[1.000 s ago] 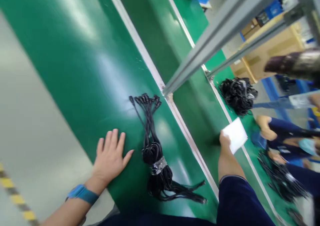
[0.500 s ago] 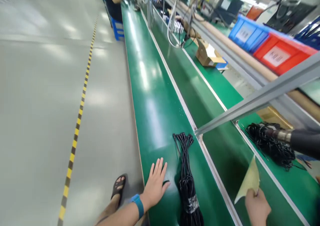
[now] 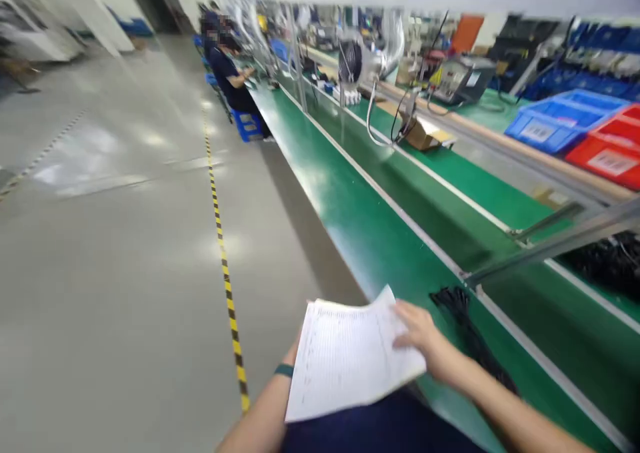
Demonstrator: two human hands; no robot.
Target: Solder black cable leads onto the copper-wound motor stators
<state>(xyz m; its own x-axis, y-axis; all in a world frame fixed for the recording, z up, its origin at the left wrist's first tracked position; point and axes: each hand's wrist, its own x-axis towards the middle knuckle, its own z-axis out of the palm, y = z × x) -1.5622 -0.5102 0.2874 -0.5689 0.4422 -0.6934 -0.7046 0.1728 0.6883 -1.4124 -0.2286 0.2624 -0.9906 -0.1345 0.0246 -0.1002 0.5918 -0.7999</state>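
Note:
A white notebook (image 3: 345, 356) with ruled, table-like pages lies open in front of my body, its upper right corner curling up. My right hand (image 3: 420, 338) grips its right edge, with the fingers over the page. My left hand (image 3: 296, 347) holds the left side from behind; the notebook hides most of its fingers. To the right of my right hand, a bundle of black cables (image 3: 467, 326) lies on the green workbench (image 3: 350, 219), partly covered by my forearm.
A metal post (image 3: 555, 243) slants up from the bench's rail. Blue bins (image 3: 565, 123) and a red bin (image 3: 610, 149) stand on the right-hand shelf. More black cables (image 3: 610, 263) lie at far right. A seated person (image 3: 233, 73) works farther along; yellow-black tape (image 3: 225, 266) marks the floor.
My right hand has brought the notebook from over the bench's far strip to in front of me. My left hand has left the bench top and now holds it too. The view has tilted up.

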